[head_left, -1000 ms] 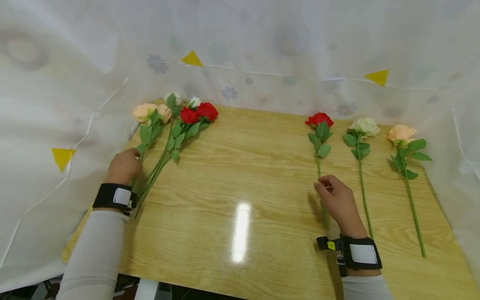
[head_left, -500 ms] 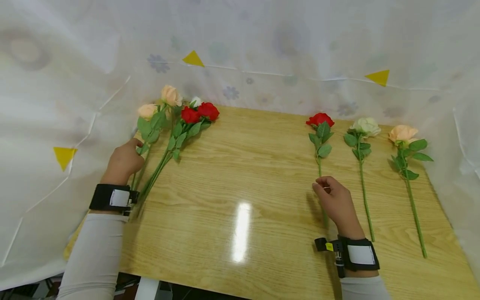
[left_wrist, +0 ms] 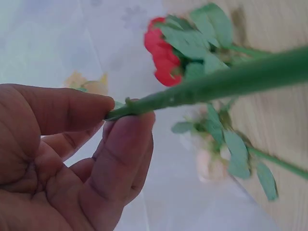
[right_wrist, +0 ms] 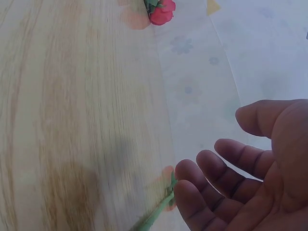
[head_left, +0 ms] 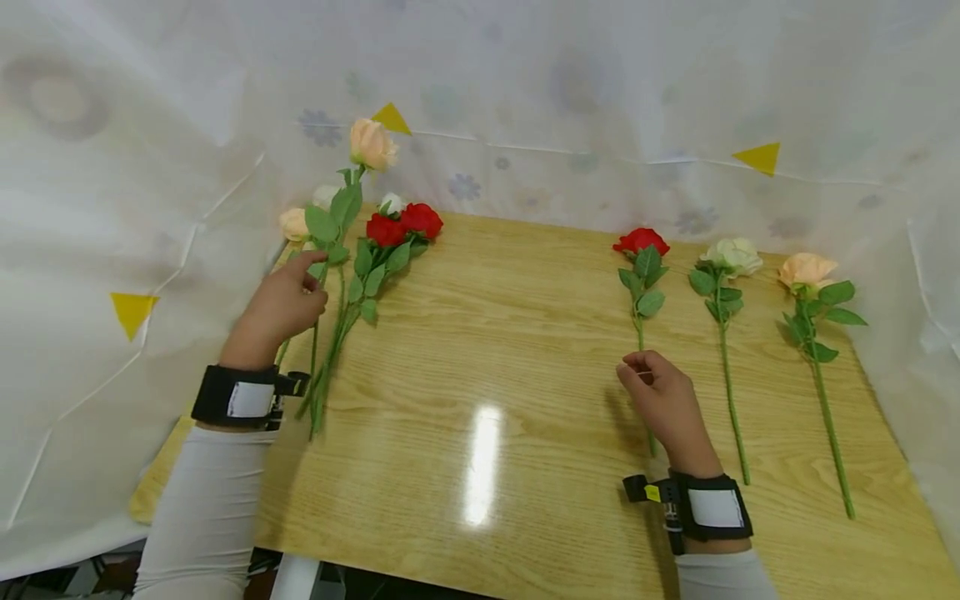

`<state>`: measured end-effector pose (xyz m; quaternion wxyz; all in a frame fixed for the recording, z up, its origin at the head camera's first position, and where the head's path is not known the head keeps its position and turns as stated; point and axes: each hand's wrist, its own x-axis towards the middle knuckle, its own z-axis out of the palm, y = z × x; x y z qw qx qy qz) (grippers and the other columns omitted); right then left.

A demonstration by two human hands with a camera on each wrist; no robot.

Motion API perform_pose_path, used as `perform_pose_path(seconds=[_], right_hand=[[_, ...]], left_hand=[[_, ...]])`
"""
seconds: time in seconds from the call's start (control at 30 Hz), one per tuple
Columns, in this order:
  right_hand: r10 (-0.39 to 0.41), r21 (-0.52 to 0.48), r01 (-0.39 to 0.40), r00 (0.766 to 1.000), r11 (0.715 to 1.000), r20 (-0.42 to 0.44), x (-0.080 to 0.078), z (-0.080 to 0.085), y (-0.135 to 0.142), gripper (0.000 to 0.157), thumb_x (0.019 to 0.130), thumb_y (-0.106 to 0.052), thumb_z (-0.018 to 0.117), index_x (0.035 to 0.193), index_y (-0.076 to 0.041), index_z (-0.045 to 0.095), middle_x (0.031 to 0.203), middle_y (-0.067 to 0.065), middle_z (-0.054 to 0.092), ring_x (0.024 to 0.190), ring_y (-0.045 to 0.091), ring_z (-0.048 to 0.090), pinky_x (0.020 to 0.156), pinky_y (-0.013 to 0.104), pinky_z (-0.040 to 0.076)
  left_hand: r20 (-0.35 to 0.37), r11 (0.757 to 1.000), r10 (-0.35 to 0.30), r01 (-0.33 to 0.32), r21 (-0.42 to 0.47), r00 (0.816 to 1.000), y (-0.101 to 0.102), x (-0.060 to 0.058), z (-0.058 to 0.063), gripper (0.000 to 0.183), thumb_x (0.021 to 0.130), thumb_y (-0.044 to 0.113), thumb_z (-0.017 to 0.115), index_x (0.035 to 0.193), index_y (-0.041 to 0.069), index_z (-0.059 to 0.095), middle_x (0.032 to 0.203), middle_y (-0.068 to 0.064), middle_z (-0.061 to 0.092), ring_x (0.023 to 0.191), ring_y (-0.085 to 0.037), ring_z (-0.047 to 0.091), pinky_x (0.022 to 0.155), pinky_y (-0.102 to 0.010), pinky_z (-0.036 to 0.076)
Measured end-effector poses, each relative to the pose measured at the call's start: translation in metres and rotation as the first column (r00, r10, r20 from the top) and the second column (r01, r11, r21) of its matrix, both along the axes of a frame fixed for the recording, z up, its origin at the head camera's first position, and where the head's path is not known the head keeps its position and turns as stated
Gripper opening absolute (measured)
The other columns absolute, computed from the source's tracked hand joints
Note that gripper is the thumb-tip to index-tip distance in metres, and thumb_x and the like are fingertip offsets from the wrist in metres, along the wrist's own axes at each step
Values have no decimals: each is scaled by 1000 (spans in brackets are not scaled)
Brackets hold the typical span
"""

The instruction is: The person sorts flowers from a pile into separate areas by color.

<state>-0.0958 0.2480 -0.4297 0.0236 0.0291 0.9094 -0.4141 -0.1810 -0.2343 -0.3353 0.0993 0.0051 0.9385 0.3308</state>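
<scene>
So the light wood-grain surface (head_left: 555, 367) is hemmed in at the far edge and both sides by a white sheet with faded flower prints (head_left: 525, 75), while the near edge gives way to a dark area below. Decent room in the middle though: a wide stretch of wood with a bright glare streak separates the two flower groups. On the left, two red roses with green leaves (head_left: 422, 220) bunch up by the far edge, near two white roses (head_left: 392, 204) and a pale peach rose (head_left: 293, 225). On the right, a single red rose (head_left: 641, 241), a creamy white rose (head_left: 733, 257) and a wide-open peach rose (head_left: 806, 269) are spaced apart, the last one near the right edge.

Fingers: the left hand (head_left: 283, 298) has thumb and fingertips nearly together, pinching the thin green stem (left_wrist: 207, 88) of a taller peach rose (head_left: 372, 146), its bloom overlapping the sheet in the head view. The right hand's (head_left: 663, 400) fingers curve loosely, thumb well apart, gripping nothing, right by the single red rose's stem. Can't tell if they're touching it.
</scene>
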Motion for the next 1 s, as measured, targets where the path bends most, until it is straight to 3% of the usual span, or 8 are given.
perform_pose_path(seconds=[0.13,0.27,0.4,0.7,0.87,1.0], right_hand=[[7,2,-6,1000,1000,-25,-1,3,-7,47,96,-46,45,121,-7,56,109,14,61,92,24,55,68,42,48],[34,-4,-34,998,999,-60,-2,7,-19,42,96,-44,47,118,-10,58,104,11,63,90,22,55,70,43,48],[90,-25,-92,993,995,-83,-3,6,-37,39,96,-42,49,116,-10,59,104,9,63,90,21,56,72,44,50],[184,-131,-200,975,971,-125,0,14,-83,32,94,-38,54,115,-14,59,104,4,64,89,14,57,74,42,52],[214,-174,-230,971,958,-104,2,17,-104,34,95,-35,54,122,-15,54,104,3,62,89,14,58,67,39,53],[249,-152,-260,965,954,-85,5,16,-118,35,95,-28,56,127,-17,49,102,1,60,87,14,59,65,37,53]], left_hand=[[-22,994,-13,16,109,1000,23,-2,10,52,98,21,36,148,17,24,112,-16,50,77,-28,57,60,-37,46],[13,957,-55,49,286,998,49,-7,12,48,100,22,38,146,18,25,111,-17,45,82,-31,59,67,-39,52],[54,894,-76,44,445,996,78,-8,5,46,100,19,42,143,19,27,108,-16,43,88,-29,60,70,-40,54],[18,748,-106,68,660,994,147,-5,-14,43,97,10,49,137,14,34,104,-11,44,91,-32,59,61,-35,55],[7,678,-103,65,732,995,174,-1,-23,39,95,8,51,132,14,39,103,-12,47,89,-30,62,70,-51,56],[18,619,-95,45,784,995,186,2,-27,36,94,7,53,127,16,42,101,-11,49,88,-30,62,73,-55,54]])
